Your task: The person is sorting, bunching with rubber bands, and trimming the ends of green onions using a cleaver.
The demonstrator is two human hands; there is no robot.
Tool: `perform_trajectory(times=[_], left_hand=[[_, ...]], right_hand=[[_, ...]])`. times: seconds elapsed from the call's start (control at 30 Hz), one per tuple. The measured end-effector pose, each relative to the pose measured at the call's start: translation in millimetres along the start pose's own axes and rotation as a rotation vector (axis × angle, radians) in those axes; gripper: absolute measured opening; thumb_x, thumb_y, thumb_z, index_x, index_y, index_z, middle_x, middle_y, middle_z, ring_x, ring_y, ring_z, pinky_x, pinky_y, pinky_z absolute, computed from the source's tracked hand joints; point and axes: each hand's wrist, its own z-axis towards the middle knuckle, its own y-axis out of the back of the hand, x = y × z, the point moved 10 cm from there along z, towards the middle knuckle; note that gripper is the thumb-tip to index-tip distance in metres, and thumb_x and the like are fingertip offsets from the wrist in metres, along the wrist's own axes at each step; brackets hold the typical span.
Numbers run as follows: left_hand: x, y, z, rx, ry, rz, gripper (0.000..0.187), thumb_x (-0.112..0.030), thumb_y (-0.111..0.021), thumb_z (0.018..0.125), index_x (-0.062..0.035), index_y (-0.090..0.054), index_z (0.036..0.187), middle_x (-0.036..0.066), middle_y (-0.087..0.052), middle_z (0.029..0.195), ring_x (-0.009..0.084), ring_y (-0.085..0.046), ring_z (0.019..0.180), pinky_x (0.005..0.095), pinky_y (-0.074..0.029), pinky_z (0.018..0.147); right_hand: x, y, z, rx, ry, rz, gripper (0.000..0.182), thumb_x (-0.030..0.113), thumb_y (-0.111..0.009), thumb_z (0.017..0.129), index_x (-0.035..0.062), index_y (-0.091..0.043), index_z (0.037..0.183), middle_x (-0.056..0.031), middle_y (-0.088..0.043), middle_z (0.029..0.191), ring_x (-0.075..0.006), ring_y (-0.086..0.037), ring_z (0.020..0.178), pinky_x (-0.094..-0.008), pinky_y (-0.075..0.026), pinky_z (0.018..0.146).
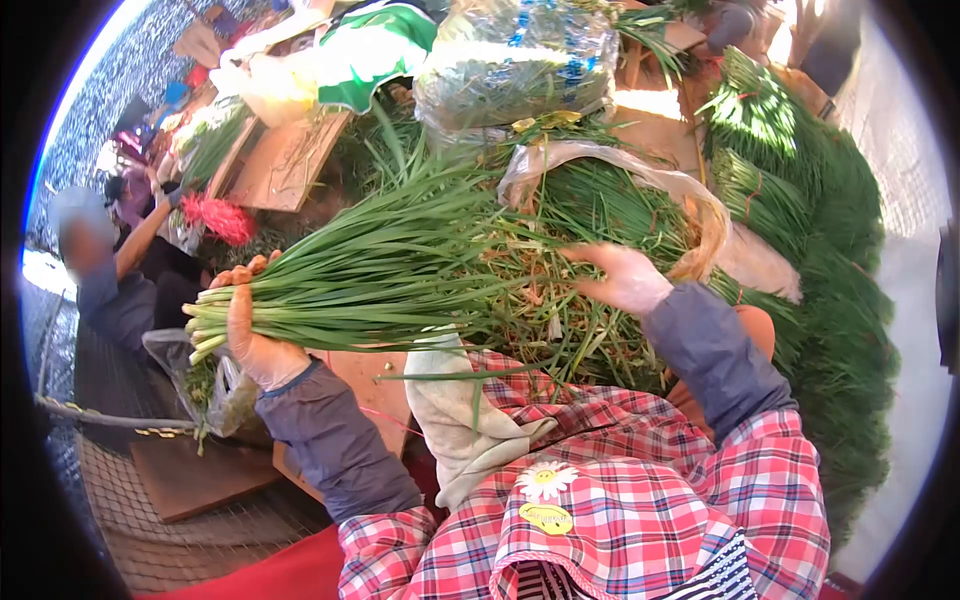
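My left hand [252, 325] is closed around the white stem ends of a big bunch of long green stalks [370, 270]. The leaves fan out to the right across the middle of the view. My right hand [622, 278] has its fingers apart beside the leaf tips, over a heap of loose green and yellowed leaves [550, 320]; nothing shows in its grip. A grey-white cloth [448, 415] lies over my lap on a red plaid garment [630, 480]. One long leaf hangs below the bunch over the cloth.
Tied green bundles [845, 290] are piled along the right. An open plastic bag [730, 240] of greens lies beyond my right hand, a wrapped bale [515, 70] at the top. Wooden boards [290, 160] stand upper left. A person [115, 270] sits at the far left.
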Motion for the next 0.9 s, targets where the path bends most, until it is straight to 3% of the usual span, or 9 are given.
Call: perform_trajectory(times=[0.07, 0.17, 0.2, 0.27, 0.33, 0.53, 0.63, 0.83, 0.9], left_hand=[[17.0, -16.8, 3.6, 0.045, 0.003, -0.037, 0.021, 0.000, -0.052, 0.082, -0.0082, -0.051, 0.101, 0.007, -0.060, 0.094, 0.0265, -0.056, 0.099, 0.0533, -0.036, 0.100], [26.2, -39.9, 0.8, 0.110, 0.012, -0.090, 0.020, -0.001, -0.052, 0.082, -0.0077, -0.051, 0.101, 0.007, -0.060, 0.097, 0.0261, -0.056, 0.099, 0.0548, -0.035, 0.101], [21.0, -45.0, 0.1, 0.155, 0.003, -0.122, 0.020, -0.002, -0.052, 0.082, -0.0086, -0.051, 0.101, 0.006, -0.059, 0.098, 0.0251, -0.055, 0.100, 0.0544, -0.034, 0.102], [7.7, -36.2, -0.1, 0.133, -0.027, -0.154, 0.019, -0.004, -0.052, 0.083, -0.0097, -0.052, 0.101, 0.004, -0.059, 0.097, 0.0240, -0.054, 0.102, 0.0533, -0.034, 0.102], [-5.2, -24.6, 2.0, 0.144, -0.060, -0.107, 0.018, -0.005, -0.050, 0.084, -0.0096, -0.052, 0.101, 0.004, -0.059, 0.097, 0.0228, -0.055, 0.102, 0.0515, -0.035, 0.103], [-14.2, -13.9, 2.6, 0.135, -0.102, -0.125, 0.018, -0.005, -0.049, 0.084, -0.0082, -0.052, 0.102, 0.004, -0.059, 0.095, 0.0230, -0.056, 0.101, 0.0517, -0.036, 0.103], [-12.3, -22.1, -0.8, 0.142, -0.092, -0.139, 0.018, -0.005, -0.048, 0.084, -0.0083, -0.052, 0.102, 0.005, -0.059, 0.095, 0.0234, -0.056, 0.101, 0.0523, -0.035, 0.103], [-9.3, -33.4, -6.0, 0.207, -0.048, -0.162, 0.019, -0.004, -0.049, 0.084, -0.0083, -0.052, 0.103, 0.004, -0.057, 0.098, 0.0238, -0.053, 0.103, 0.0522, -0.032, 0.104], [-6.8, -38.2, -8.6, 0.221, -0.031, -0.179, 0.020, -0.005, -0.049, 0.084, -0.0083, -0.051, 0.103, 0.004, -0.056, 0.098, 0.0237, -0.051, 0.104, 0.0517, -0.031, 0.105]], right_hand=[[120.9, 43.6, 1.7, -0.301, 0.515, 0.047, 0.056, 0.019, -0.070, 0.067, 0.0130, -0.055, 0.120, -0.0162, -0.054, 0.122, -0.0334, -0.050, 0.113, -0.0425, -0.041, 0.094], [182.2, 5.4, -22.8, -0.262, 0.736, -0.172, 0.056, 0.026, -0.068, 0.070, 0.0185, -0.052, 0.123, -0.0120, -0.052, 0.122, -0.0332, -0.047, 0.115, -0.0460, -0.041, 0.093], [160.3, -43.7, -16.3, -0.178, 0.712, -0.278, 0.056, 0.028, -0.067, 0.072, 0.0209, -0.051, 0.125, -0.0099, -0.051, 0.123, -0.0325, -0.047, 0.114, -0.0455, -0.041, 0.093], [20.1, -153.9, -10.8, 0.682, 0.197, -0.574, 0.052, 0.035, -0.063, 0.076, 0.0235, -0.052, 0.126, -0.0054, -0.049, 0.128, -0.0275, -0.046, 0.118, -0.0435, -0.042, 0.094], [-101.3, -187.4, -38.3, 0.955, -0.214, -0.686, 0.032, 0.032, -0.061, 0.075, 0.0170, -0.069, 0.101, -0.0064, -0.064, 0.108, -0.0260, -0.061, 0.096, -0.0421, -0.049, 0.078], [-43.1, -13.8, -43.1, 0.347, -0.220, -0.007, 0.036, 0.041, -0.060, 0.077, 0.0077, -0.071, 0.086, -0.0114, -0.067, 0.080, -0.0241, -0.063, 0.073, -0.0365, -0.049, 0.070], [-6.0, 41.8, -18.8, -0.013, -0.104, 0.594, 0.018, 0.014, -0.061, 0.083, -0.0022, -0.066, 0.089, -0.0050, -0.065, 0.079, -0.0098, -0.059, 0.074, -0.0258, -0.049, 0.069], [38.5, 14.1, 27.5, 0.060, 0.136, 0.279, 0.033, 0.028, -0.067, 0.074, 0.0063, -0.067, 0.099, -0.0118, -0.068, 0.087, -0.0242, -0.064, 0.082, -0.0308, -0.049, 0.075], [48.2, 3.6, 27.3, 0.079, 0.081, 0.320, 0.030, 0.022, -0.070, 0.075, 0.0058, -0.067, 0.100, -0.0090, -0.067, 0.084, -0.0156, -0.062, 0.077, -0.0269, -0.047, 0.074]])
